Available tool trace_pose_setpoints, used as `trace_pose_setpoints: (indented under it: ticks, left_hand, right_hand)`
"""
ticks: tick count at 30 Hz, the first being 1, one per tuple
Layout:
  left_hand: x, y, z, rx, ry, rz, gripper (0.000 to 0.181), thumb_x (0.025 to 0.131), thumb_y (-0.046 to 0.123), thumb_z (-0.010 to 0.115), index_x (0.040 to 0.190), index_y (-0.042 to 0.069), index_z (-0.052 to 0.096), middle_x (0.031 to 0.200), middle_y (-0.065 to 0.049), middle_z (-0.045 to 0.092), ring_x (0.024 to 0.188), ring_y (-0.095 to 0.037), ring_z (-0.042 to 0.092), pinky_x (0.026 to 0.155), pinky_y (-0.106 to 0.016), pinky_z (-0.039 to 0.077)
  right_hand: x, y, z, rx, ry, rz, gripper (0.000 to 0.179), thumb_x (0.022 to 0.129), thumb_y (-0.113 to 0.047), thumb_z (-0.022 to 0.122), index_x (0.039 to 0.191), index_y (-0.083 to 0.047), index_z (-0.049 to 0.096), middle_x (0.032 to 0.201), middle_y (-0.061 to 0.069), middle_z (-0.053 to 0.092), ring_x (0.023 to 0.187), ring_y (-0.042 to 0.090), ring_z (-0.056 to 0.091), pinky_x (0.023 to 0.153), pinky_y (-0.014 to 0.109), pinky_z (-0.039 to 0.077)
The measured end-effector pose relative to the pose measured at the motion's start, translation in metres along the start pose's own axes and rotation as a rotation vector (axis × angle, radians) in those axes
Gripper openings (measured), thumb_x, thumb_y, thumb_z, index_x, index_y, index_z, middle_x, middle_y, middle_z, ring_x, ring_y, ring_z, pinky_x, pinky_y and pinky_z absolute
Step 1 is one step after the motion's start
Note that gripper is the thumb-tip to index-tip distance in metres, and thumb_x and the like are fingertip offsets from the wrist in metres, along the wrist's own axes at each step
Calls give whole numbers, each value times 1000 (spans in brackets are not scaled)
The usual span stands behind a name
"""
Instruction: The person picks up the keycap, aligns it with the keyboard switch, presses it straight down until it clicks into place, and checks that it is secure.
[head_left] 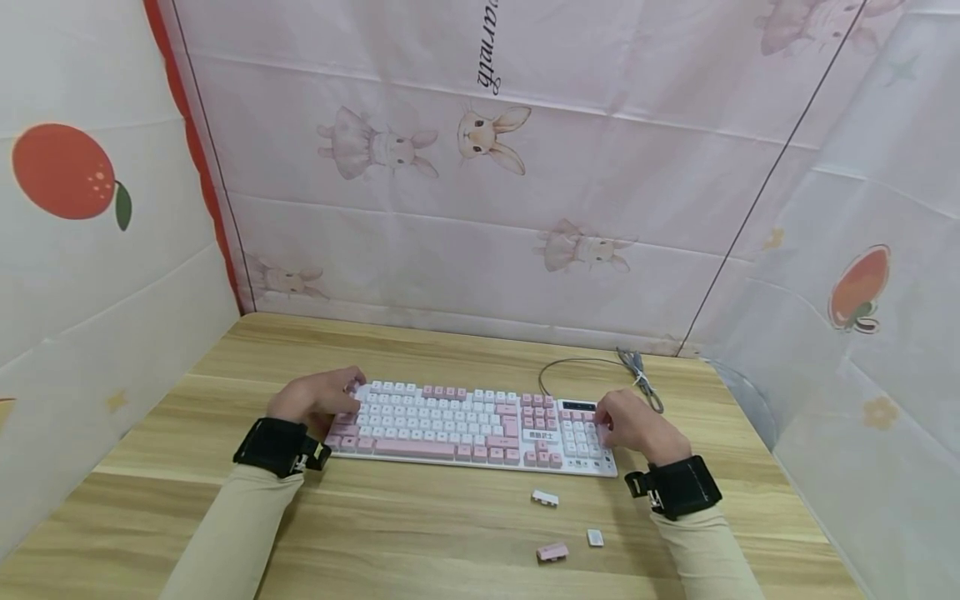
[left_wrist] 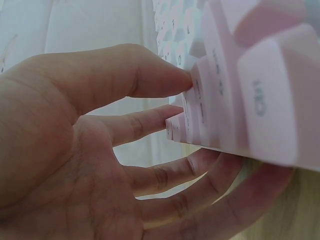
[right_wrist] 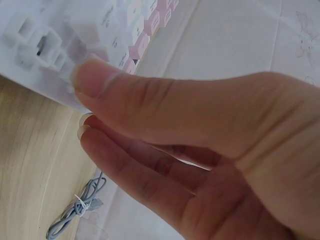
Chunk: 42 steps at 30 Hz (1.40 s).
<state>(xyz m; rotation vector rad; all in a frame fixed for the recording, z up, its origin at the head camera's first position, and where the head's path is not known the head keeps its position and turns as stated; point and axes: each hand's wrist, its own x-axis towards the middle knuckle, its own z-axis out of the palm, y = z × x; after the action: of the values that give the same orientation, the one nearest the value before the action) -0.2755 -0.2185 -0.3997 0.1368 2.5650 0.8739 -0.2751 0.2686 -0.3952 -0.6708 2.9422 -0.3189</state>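
A pink and white keyboard point(head_left: 435, 427) lies across the wooden table in the head view, a hand at each end. My left hand point(head_left: 318, 396) grips its left end. In the left wrist view the thumb point(left_wrist: 160, 77) presses on the side of the keys beside the Ctrl key point(left_wrist: 270, 97), while the other fingers reach to the keyboard's edge and underside. My right hand point(head_left: 633, 423) holds the right end by the number pad. Close up in the right wrist view, its thumb point(right_wrist: 100, 82) lies on top and fingertips sit at the edge. Bare key sockets point(right_wrist: 42, 44) show near that thumb.
In front of the keyboard lie three loose keycaps: a long white keycap point(head_left: 545, 498), a small white keycap point(head_left: 595, 538) and a pink keycap point(head_left: 552, 552). A tied grey cable point(head_left: 639, 375) lies behind the right hand. Printed cloth point(head_left: 450, 275) hangs along the table's back and sides.
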Motion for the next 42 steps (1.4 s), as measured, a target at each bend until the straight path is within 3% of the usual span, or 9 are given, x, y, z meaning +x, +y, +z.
trace_pose_setpoints:
  ticks: [8, 15, 23, 42]
  left_hand:
    - [0, 0, 0, -4, 1, -5, 56, 94, 11, 60, 146, 2, 41, 139, -30, 47, 108, -37, 59, 76, -46, 60]
    - [-1, -1, 0, -69, -17, -52, 56, 95, 12, 59, 148, 6, 39, 132, -26, 49, 96, -34, 63, 69, -44, 62]
    - [0, -2, 1, -66, -11, -61, 56, 96, 12, 60, 148, 8, 39, 131, -25, 50, 94, -34, 63, 68, -43, 61]
    - [0, -3, 1, -45, -11, -42, 57, 95, 13, 60, 148, 6, 39, 132, -26, 50, 94, -34, 63, 69, -44, 61]
  right_hand:
    - [0, 0, -1, -9, -4, 6, 26, 73, 7, 85, 97, 0, 79, 88, 8, 72, 77, 15, 59, 70, 32, 55]
    - [2, 1, 2, -15, 4, 16, 27, 73, 7, 84, 98, 1, 79, 89, 8, 73, 76, 15, 58, 70, 31, 54]
    - [2, 2, 2, -20, 14, 12, 26, 72, 8, 84, 97, 0, 80, 87, 7, 72, 76, 15, 58, 70, 31, 54]
    - [5, 7, 4, -12, 36, -12, 28, 69, 8, 87, 94, -1, 79, 84, 6, 72, 75, 13, 59, 68, 28, 53]
